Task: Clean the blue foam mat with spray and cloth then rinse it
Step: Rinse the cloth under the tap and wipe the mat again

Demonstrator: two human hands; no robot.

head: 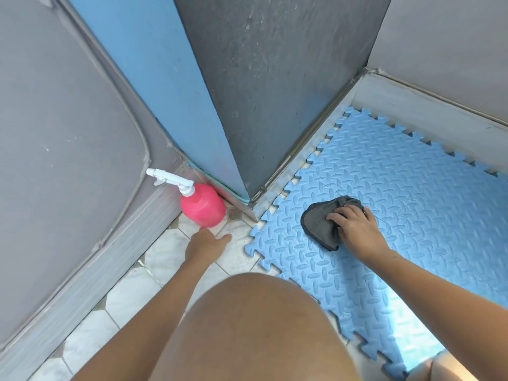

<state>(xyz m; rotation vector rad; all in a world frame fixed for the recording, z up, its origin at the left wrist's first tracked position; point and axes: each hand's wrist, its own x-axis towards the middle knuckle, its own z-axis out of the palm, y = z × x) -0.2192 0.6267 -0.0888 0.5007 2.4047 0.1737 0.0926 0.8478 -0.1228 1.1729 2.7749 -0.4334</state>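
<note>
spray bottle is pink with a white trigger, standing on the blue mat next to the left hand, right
Not quite. The head view shows the pink spray bottle with its white trigger standing on the tiled floor, off the blue mat. The left hand is indeed next to it.

Pale tiled floor (129, 295) meets grey walls (55, 105); a blue-and-dark-grey pillar (220, 78), possibly wet, stands at the corner.
</note>
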